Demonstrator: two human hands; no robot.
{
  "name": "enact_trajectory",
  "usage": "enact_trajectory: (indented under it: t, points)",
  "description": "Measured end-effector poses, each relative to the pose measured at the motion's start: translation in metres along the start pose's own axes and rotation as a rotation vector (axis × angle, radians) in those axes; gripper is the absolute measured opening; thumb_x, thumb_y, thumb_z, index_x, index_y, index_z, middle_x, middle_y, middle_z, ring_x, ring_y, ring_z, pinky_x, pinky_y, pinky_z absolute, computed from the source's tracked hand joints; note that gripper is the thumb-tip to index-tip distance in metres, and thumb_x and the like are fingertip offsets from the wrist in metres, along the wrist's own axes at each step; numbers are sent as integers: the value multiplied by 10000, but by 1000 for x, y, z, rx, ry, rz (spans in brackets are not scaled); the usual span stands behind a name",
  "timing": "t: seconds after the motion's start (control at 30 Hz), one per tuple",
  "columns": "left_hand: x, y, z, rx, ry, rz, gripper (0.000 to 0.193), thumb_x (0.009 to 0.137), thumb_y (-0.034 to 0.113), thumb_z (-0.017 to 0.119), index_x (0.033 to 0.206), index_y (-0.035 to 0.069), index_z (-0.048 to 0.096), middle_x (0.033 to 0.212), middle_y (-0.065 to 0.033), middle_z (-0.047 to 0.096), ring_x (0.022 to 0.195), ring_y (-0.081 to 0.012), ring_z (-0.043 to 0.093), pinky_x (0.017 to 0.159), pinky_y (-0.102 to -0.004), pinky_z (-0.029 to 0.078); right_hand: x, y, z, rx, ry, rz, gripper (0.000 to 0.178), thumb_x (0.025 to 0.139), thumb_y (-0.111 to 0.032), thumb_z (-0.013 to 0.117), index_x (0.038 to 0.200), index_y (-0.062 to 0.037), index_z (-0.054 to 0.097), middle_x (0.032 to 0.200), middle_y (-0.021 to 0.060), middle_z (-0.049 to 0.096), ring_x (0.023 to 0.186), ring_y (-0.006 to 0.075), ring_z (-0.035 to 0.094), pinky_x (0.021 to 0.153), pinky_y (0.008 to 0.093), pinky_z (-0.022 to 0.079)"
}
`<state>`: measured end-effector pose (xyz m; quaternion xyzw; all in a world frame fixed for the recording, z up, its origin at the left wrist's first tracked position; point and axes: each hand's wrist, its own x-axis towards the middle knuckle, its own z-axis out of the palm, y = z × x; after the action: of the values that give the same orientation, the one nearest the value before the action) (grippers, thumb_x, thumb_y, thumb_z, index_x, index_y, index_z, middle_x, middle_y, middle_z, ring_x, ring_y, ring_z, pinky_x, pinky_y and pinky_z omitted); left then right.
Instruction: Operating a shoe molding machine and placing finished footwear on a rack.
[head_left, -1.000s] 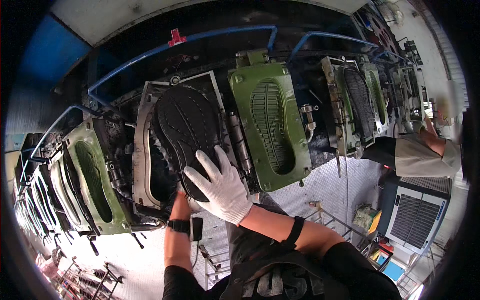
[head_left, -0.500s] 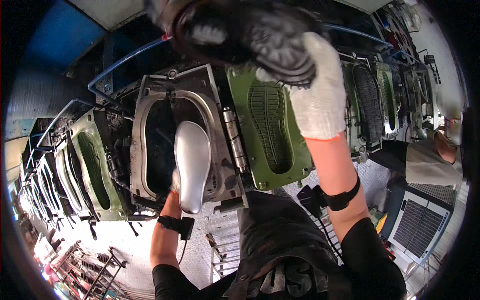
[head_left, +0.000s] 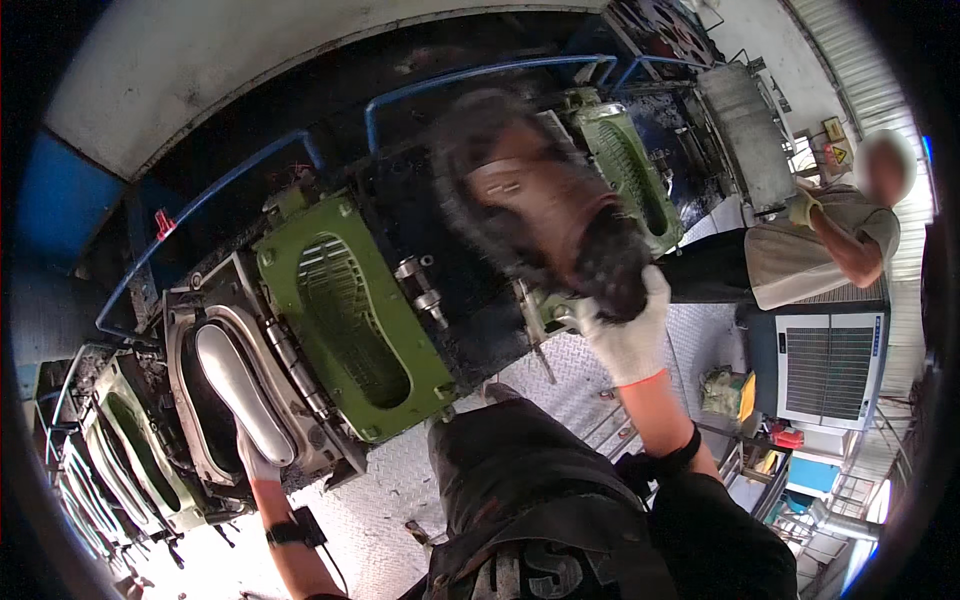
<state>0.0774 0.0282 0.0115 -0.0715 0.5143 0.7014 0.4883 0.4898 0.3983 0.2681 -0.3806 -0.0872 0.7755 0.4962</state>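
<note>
**What is blurring, hiding and running off the edge**

The dark shoe in the gloved right hand is smearing with motion, so its sole pattern and material cannot be told. The left hand is mostly hiding behind the silver shoe last; its grip is not showing. The row of green moulds at lower left is shrinking into the dark rim. The co-worker is partly hiding behind the machine.

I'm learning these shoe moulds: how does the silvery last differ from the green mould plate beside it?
The silvery last is smooth, rounded and bulges outward; the green mould plate is flat-faced with a ribbed, sunken sole-shaped hollow. The left hand touches the last's lower end; the plate is untouched. Both show a shoe-sole outline.
</note>
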Motion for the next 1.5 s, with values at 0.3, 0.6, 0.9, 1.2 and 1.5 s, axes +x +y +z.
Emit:
enact_trajectory:
  t: [0.3, 0.6, 0.9, 1.2, 1.5]
  points:
    - [-179, -206, 134, 224, 286, -338, 367, 944, 445, 483, 911, 89, 571, 713, -53, 592, 634, -185, 572, 581, -325, 463, 87, -156, -127, 287, 134, -6, 382, 869, -358, 590, 1137, -89, 630, 1113, 64, 660, 1042, 268, 617, 787, 409, 577]
    - [-106, -269, 412, -280, -234, -618, 326, 975, 370, 422, 1137, 119, 552, 888, -67, 613, 849, -221, 592, 785, -404, 480, 58, -154, -161, -382, 102, 332, 538, 982, -499, 372, 1219, -35, 508, 1113, 105, 609, 901, 237, 620, 670, 293, 549]
    - [-95, -267, 347, -811, 55, 174, 461, 842, 71, 496, 1300, 28, 485, 1158, -167, 623, 1123, -244, 584, 976, -410, 478, 40, -156, -104, -1452, -596, -246, 301, 842, -163, 657, 1110, -31, 625, 1076, 97, 659, 1005, 244, 625, 876, 340, 494]
    - [25, -308, 472, 954, -112, 582, 455, 918, 192, 532, 1351, 73, 458, 1333, -96, 520, 1198, -246, 519, 1003, -351, 419, 98, -92, -68, -2139, -824, -881, 729, 657, -313, 790, 1311, -175, 500, 1409, 148, 366, 1289, 452, 313, 1037, 563, 308]
    - [34, -317, 490, 727, -228, 368, 448, 929, 228, 528, 1348, 82, 465, 1326, -84, 530, 1198, -239, 519, 1003, -352, 415, 124, -82, -63, -2058, -693, -939, 763, 623, -202, 800, 1321, -206, 491, 1403, 131, 384, 1230, 453, 385, 943, 537, 406]
